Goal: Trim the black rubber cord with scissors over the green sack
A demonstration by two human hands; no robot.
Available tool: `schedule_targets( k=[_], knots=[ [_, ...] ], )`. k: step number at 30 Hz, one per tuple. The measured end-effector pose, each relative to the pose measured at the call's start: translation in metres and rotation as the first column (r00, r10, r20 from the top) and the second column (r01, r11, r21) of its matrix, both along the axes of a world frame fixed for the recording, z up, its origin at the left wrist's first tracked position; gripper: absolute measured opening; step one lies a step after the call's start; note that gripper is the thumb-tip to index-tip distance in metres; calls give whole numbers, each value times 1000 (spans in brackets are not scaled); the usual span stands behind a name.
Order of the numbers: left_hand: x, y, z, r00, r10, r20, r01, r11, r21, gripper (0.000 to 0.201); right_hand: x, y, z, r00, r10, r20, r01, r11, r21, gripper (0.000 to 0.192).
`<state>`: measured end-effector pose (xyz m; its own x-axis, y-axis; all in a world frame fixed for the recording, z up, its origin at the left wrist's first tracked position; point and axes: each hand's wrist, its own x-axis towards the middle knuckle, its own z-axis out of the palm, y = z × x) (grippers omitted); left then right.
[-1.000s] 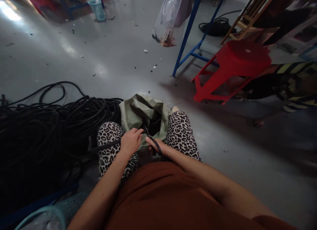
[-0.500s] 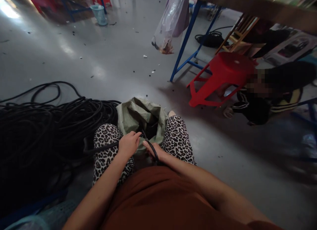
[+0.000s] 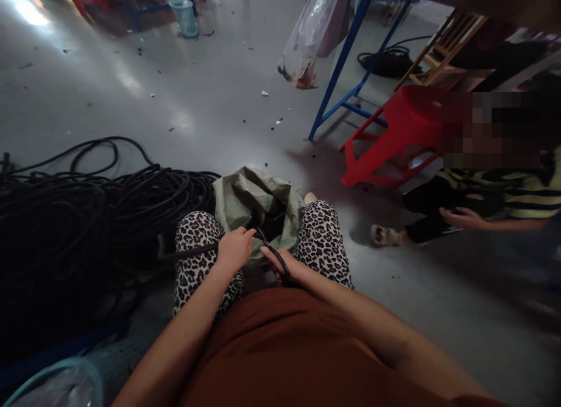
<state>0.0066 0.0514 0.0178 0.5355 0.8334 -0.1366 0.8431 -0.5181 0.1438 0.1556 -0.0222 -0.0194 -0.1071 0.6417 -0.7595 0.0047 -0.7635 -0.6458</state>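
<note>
Closed round a black rubber hose or cord (image 3: 193, 252), my left hand (image 3: 235, 247) rests above my left knee. The hose runs off to the left toward a big tangled heap of the same black cord (image 3: 131, 196). My right hand (image 3: 280, 264) grips a pair of black-handled scissors (image 3: 277, 257), whose blades point up beside the left fingertips. Whether the blades touch the hose I cannot tell. Between my knees, just beyond both hands, an open green woven sack (image 3: 232, 190) holds dark pieces that are hard to make out.
A red plastic stool (image 3: 407, 120) and a blue-legged table (image 3: 346, 56) stand to the right, with a clear plastic bag (image 3: 307, 38) hanging there. A crouching person (image 3: 473, 208) is beside the stool. Blue baskets are at lower left (image 3: 87, 372) and far back (image 3: 184, 18).
The view has shifted slightly, so most things sit further right. My hands keep their grips, with the scissors' blades now a little apart from the left fingers. The person at right has shifted posture.
</note>
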Motion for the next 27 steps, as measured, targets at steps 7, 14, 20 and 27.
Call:
schedule_targets(
  k=[7, 14, 20, 27],
  knots=[
    [-4, 1, 2, 1000, -12, -21, 13, 1000, 13, 34, 2, -1, 4, 994, 98, 55, -99, 994, 34, 51],
    [-4, 0, 3, 1000, -9, -13, 9, 1000, 10, 33, 3, 1, 5, 992, 82, 97, -85, 996, 26, 49],
    [-5, 1, 1, 999, 38, 34, -40, 998, 47, 33, 2, 5, 0, 999, -36, 7, 36, 999, -35, 45],
    [-4, 2, -1, 996, 78, 49, -80, 995, 51, 31, -4, 5, 2, 986, -61, -157, 49, 995, -82, 40]
  ],
)
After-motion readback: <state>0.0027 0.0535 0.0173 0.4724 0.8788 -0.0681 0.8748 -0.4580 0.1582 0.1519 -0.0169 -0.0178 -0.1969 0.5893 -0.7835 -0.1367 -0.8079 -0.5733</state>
